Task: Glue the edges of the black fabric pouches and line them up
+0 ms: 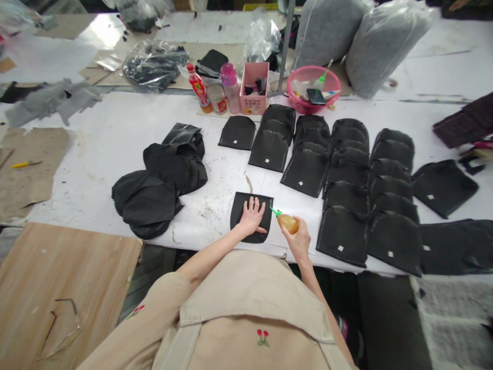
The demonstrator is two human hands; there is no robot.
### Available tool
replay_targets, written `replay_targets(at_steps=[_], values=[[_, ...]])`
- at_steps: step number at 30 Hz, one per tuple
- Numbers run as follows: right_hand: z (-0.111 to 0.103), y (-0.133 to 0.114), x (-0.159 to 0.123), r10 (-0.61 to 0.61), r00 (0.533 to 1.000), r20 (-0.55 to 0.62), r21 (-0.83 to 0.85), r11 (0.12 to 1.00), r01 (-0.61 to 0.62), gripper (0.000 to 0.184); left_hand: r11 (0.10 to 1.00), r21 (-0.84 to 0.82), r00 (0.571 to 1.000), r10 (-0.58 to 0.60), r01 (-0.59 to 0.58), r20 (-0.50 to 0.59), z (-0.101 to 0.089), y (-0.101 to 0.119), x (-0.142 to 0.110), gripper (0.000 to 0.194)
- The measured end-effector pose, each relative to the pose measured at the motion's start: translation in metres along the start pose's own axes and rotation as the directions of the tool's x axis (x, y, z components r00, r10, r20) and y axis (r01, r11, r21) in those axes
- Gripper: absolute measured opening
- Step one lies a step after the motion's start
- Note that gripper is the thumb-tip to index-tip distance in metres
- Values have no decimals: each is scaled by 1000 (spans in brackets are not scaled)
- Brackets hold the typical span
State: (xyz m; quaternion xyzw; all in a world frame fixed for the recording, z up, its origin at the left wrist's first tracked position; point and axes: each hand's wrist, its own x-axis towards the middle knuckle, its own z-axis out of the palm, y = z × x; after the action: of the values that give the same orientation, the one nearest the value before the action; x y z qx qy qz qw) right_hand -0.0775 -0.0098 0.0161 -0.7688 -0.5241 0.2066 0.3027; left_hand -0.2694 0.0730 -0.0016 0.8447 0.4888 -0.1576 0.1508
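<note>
A black fabric panel (238, 218) with one rounded end lies flat at the table's front edge. Spread across it is my left hand (252, 217), fingers apart and pressing down. My right hand (299, 239) is wrapped round a squeeze bottle (288, 224) of amber liquid, likely glue. Its green nozzle (275, 210) points at the panel's upper right corner, at or very near the edge; contact is too small to tell. To the right, overlapping rows of similar black panels (342, 231) carry small white labels. Left of my hands sits a loose pile of black fabric pieces (148, 200).
Behind the panels stand a red-capped bottle (198, 87), a glass jar (216, 98), a pink bottle (230, 87), a pink box (254, 105) and a pink basin (314, 105). Stuffed grey bags (385, 46) sit farther back. Eyeglasses (65, 329) lie on a wooden board (100, 267).
</note>
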Motion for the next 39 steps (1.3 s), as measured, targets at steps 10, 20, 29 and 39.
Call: replay_targets(at_steps=[10,20,29,39], values=[[-6,-1,-10,26,999,25,-9,1000,-26,49,1000,24,1000,8,-8,-18,4,-1,0,130],[-11,0,-22,38,999,30,-9,999,-38,50,1000,17,1000,2,-2,12,1,0,0,129],[-16,3,-32,27,998,57,-18,1000,-26,50,1000,26,1000,1,-2,18,1,-1,0,130],[-22,3,-38,32,995,92,-6,999,-32,49,1000,13,1000,3,-3,14,1,-2,0,129]])
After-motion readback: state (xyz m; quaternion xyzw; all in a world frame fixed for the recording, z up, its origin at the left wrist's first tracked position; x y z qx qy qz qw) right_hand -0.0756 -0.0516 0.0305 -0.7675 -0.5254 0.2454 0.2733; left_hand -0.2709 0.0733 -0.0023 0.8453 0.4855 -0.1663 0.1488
